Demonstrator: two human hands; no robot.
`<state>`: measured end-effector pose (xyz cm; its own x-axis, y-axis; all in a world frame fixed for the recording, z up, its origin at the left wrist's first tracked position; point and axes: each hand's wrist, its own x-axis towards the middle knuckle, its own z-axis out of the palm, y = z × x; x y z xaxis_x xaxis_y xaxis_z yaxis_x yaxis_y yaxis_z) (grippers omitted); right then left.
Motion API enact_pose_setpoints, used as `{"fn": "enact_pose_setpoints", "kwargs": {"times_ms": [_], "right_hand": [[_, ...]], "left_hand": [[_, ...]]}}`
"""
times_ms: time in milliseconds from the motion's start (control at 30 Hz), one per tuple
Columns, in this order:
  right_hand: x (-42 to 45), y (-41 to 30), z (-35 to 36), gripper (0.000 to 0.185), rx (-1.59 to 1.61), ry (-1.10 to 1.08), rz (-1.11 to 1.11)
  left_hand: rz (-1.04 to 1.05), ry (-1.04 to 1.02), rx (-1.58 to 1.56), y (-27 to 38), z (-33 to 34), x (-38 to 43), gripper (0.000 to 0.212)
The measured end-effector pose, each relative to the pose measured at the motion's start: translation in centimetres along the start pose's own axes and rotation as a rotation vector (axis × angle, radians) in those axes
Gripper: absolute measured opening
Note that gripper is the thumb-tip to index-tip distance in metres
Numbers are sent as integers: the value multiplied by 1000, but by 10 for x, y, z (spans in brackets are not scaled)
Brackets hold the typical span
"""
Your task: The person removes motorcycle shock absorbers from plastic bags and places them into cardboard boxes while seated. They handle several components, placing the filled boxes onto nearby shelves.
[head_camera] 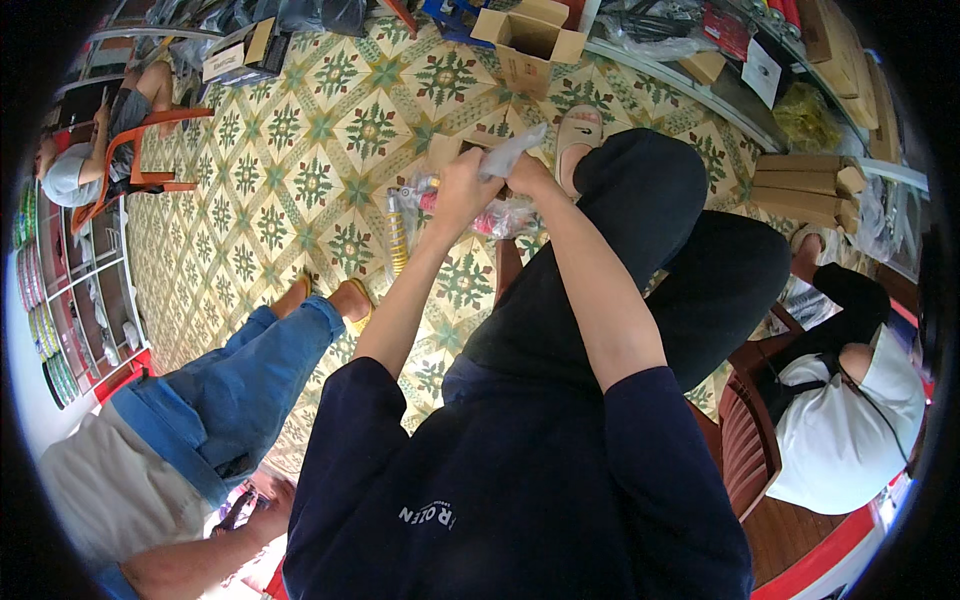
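Note:
Both hands are before my knees, gripping a clear plastic bag (514,152). My left hand (466,187) is closed on the bag's left side, and my right hand (531,177) pinches it from the right. Below and behind them lie pink-red parts in clear plastic (491,223). A shock absorber with a yellow coil spring (397,238), also in clear wrap, lies left of my left forearm. Just beyond the hands is a small open cardboard box (444,150), partly hidden by them.
An open cardboard box (525,56) stands farther ahead on the tiled floor. Flat long cartons (802,191) lie to the right. A person in jeans (247,390) is close at left; another in a white shirt (844,420) sits at right. A third sits on an orange chair (135,161).

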<state>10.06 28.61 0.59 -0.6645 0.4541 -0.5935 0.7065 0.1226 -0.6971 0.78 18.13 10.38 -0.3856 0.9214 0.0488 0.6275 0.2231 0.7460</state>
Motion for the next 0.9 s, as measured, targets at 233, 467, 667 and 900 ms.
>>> {"fn": "enact_pose_setpoints", "kwargs": {"times_ms": [233, 467, 667, 900], "right_hand": [[-16, -22, -3, 61, -36, 112, 136], [-19, -25, -11, 62, -15, 111, 199], [-14, -19, -11, 61, -30, 155, 215], [-12, -12, -6, 65, -40, 159, 191]], "left_hand": [[-87, -69, 112, -31, 15, 1, 21], [-138, -232, 324, -31, 28, 22, 22], [-95, -245, 299, -48, 37, 27, 23], [-340, -190, -29, -26, 18, 31, 20]]}}
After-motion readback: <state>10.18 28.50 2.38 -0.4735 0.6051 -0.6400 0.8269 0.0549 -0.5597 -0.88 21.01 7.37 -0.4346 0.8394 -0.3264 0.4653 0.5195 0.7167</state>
